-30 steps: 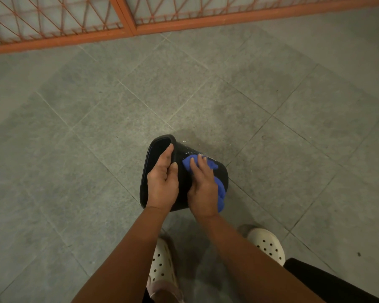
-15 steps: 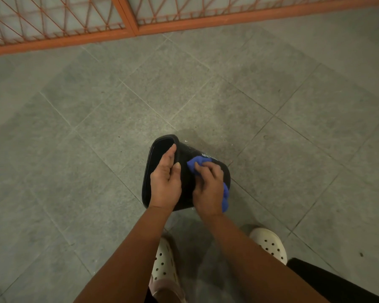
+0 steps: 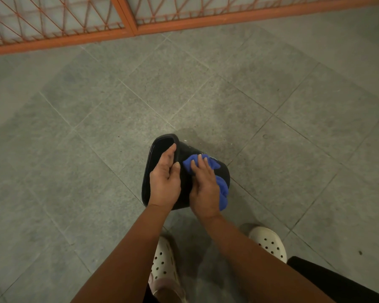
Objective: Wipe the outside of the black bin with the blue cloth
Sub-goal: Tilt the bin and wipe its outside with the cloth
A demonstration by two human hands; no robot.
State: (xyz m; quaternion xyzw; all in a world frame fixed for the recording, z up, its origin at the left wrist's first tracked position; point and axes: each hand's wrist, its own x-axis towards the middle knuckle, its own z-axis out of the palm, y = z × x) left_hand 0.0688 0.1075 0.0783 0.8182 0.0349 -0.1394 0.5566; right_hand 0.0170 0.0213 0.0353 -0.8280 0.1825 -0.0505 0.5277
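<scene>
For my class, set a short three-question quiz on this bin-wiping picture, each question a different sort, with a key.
1. True or false: the black bin stands upright on the floor.
2. Which hand presses the blue cloth on the bin? A) left hand B) right hand
3. Fill in: the left hand grips the bin at its open ____.

Key: 1. False, it is tipped, mouth facing left. 2. B. 3. rim.

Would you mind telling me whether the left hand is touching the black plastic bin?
Touching. The head view shows the left hand gripping the rim of the tilted black plastic bin, fingers over the opening and thumb pressed on the outer wall.
</scene>
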